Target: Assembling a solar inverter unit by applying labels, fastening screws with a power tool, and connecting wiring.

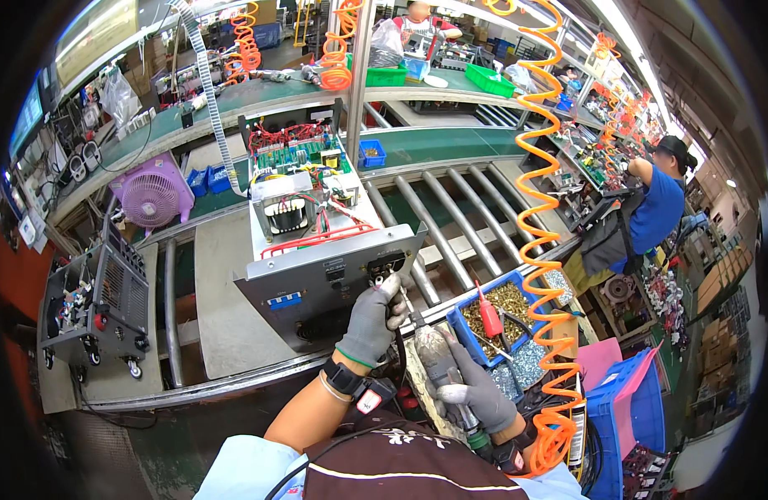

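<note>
My left hand (371,323), in a grey glove, reaches to the right end of a grey metal panel (317,292). Its fingers are pinched by a dark socket (387,263) in that panel; what they hold is too small to make out. Gripped in my gloved right hand (481,390) is a grey air screwdriver (435,357), its slim bit angled up toward the left fingertips. Behind the panel, an open electrical unit carries a black transformer (286,215), red cables (317,239) and green circuit boards (296,154).
Right of the panel stands a blue bin (462,323) of brass and silver screws, a red-handled tool (489,315) lying on top. An orange coiled hose (537,200) hangs beside it. Metal rollers (434,229) run behind. A wheeled grey case (100,304) and purple fan (150,196) stand left.
</note>
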Demonstrator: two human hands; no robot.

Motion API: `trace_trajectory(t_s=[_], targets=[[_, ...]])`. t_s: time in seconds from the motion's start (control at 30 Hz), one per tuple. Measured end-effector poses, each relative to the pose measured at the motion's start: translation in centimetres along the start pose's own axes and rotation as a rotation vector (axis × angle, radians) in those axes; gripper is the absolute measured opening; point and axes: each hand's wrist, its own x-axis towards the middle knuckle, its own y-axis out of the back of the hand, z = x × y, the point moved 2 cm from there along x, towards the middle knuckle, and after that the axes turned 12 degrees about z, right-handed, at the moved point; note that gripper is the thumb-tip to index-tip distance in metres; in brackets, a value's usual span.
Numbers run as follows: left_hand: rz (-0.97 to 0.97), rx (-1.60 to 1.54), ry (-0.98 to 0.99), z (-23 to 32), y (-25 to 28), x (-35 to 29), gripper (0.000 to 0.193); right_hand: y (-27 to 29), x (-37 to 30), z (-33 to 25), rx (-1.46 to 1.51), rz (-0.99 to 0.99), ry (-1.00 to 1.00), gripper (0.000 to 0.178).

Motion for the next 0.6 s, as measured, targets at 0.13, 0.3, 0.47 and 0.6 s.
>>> trace_trajectory(t_s=[0.13, 0.3, 0.47, 0.6], targets=[[-0.002, 0.015, 0.038, 0.4, -0.1, 0.0, 0.024, -0.8, -0.1, -0.6, 0.032, 0.021, -0.051, 0.092], [0.007, -0.003, 0.072, -0.2, 0.7, 0.4, 0.024, -1.3, -0.1, -1.2, 0.131, 0.027, -0.138, 0.089], [-0.049, -0.082, 0.029, 0.0, 0.8, 0.1, 0.029, -0.9, -0.6, -0.8, 0.113, 0.026, -0.085, 0.090], [-0.046, -0.060, 0.021, 0.4, 0.6, 0.2, 0.026, -0.1, -1.6, -0.3, 0.052, -0.002, -0.105, 0.096]])
